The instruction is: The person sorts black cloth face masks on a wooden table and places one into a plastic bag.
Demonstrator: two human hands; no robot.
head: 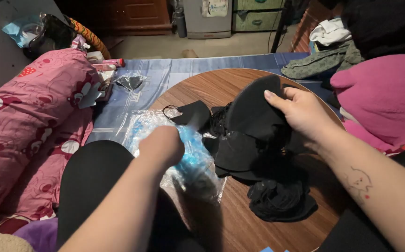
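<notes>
From my head camera: my right hand (300,109) pinches a stack of black masks (251,121) above the round wooden table (212,86); my left hand (163,144) (blurred, grip unclear) rests on the clear plastic bag (191,170).

Dim indoor light comes from beyond the round bench (240,219). The far floor past it is brightest. The left hand (161,145) is motion-blurred; black fabric nearby loses detail in shadow.
</notes>
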